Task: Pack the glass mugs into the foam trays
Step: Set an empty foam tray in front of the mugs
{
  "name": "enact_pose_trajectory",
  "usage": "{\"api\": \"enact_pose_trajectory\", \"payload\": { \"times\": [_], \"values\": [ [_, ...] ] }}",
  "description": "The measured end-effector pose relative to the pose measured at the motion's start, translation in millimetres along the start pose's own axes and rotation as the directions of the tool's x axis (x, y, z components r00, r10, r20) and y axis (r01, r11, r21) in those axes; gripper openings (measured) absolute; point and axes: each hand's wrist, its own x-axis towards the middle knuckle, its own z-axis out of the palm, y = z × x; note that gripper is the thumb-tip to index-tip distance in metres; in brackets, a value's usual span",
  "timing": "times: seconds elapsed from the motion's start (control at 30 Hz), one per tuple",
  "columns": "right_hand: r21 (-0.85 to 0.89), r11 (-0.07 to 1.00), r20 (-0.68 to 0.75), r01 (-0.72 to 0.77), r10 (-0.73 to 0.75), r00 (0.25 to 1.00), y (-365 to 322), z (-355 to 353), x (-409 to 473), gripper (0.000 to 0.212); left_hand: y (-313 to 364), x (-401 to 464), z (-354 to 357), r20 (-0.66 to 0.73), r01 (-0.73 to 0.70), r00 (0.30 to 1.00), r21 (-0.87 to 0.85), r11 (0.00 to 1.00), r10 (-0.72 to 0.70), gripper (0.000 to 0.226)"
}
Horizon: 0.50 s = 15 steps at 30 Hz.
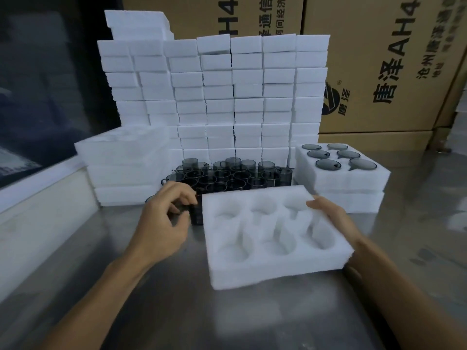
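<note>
Empty six-pocket foam tray [275,236] at centre of steel table [417,248], no mugs in it yet; right hand [328,213] holds its 3 o'clock edge, fingers laid fairly straight on the rim. Left hand [164,218], at 9 o'clock of the tray, curls round a dark glass mug [195,214]. One filled tray [341,168] sits at 1 o'clock on a stacked tray; loose smoked-glass mugs [227,175] cluster at 12, so most packing remains.
</note>
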Motion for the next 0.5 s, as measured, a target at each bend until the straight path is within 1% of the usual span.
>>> {"api": "enact_pose_trajectory", "payload": {
  "times": [0.07, 0.13, 0.2, 0.23, 0.3, 0.37, 0.5],
  "values": [
    [-0.076, 0.997, 0.014, -0.03, 0.032, 0.999, -2, 0, 1, 0.034, -11, 1, 0, -0.177, 0.092, 0.981, 0.054, 0.994, -0.081, 0.046],
    [-0.139, 0.99, -0.001, -0.021, 0.021, 1.0, -3, 6, 0, 0.027, -24, 1, 4, -0.281, 0.243, 0.94, 0.15, 0.958, -0.195, 0.042],
    [-0.181, 0.983, -0.04, 0.003, -0.01, 0.999, -1, 11, 1, 0.019, -39, -3, 11, -0.296, 0.383, 0.906, 0.271, 0.883, -0.303, 0.03],
    [-0.21, 0.977, -0.047, 0.019, -0.03, 0.998, 0, 13, 1, 0.016, -45, -6, 15, -0.287, 0.457, 0.879, 0.285, 0.843, -0.38, 0.031],
    [-0.262, 0.964, -0.061, 0.053, -0.071, 0.996, 4, 17, 2, 0.008, -53, -9, 21, -0.26, 0.56, 0.824, 0.236, 0.794, -0.504, 0.037],
    [-0.283, 0.956, -0.076, 0.072, -0.097, 0.992, 7, 21, 4, 0.006, -57, -9, 25, -0.239, 0.588, 0.806, 0.217, 0.779, -0.542, 0.038],
    [-0.306, 0.946, -0.106, 0.102, -0.14, 0.984, 11, 27, 6, 0.007, -62, -4, 27, -0.251, 0.607, 0.791, 0.212, 0.766, -0.557, 0.035]
  ]
}}
